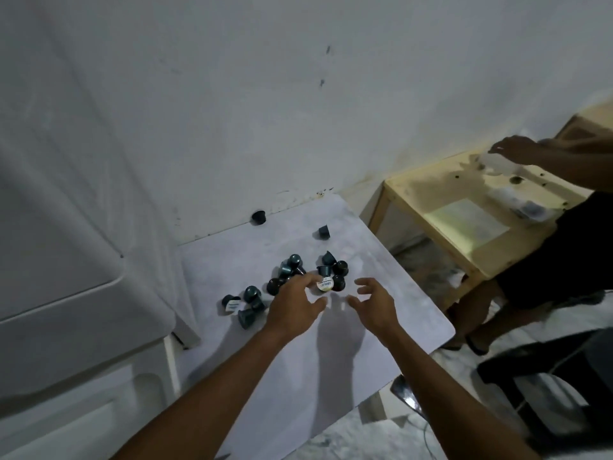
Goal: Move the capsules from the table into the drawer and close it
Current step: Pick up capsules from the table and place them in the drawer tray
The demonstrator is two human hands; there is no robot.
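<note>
Several dark blue and black coffee capsules (292,267) lie scattered on the white table (348,353), most in a loose heap at its middle. One capsule (258,216) rests against the wall and another (324,232) lies alone behind the heap. My left hand (293,305) hovers over the heap with fingers spread, its fingertips touching a capsule with a white and yellow lid (324,284). My right hand (373,302) floats just right of the heap, fingers curled apart, holding nothing. No drawer shows in view.
A white cloth-covered appliance (66,260) stands left of the table. A wooden stand (464,207) sits at the right, where another person (564,227) handles a white item. A dark stool (547,386) is at the lower right.
</note>
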